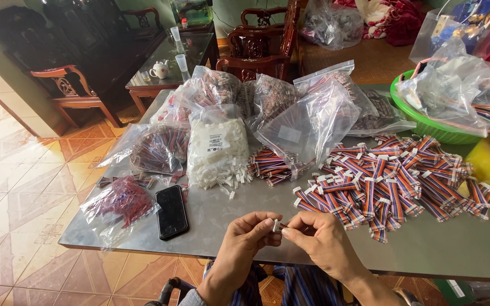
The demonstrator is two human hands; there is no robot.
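- step in hand, as i judge it: fitting a small white connector [276, 225] onto a wire piece, held at the near table edge between both hands.
- left hand [244, 235] pinches the connector's left side, fingers closed on it; right hand [320, 238] pinches the other end, fingertips tight.
- a firm, straight push looks called for.
- finished striped cable bundles [395, 178] lie to the right on the grey table [228, 221].
- clear bag of white connectors [216, 148] with a white label sits at centre; clear bag of red parts [121, 203] and black phone [172, 211] to the left; green basket [426, 129] at far right.
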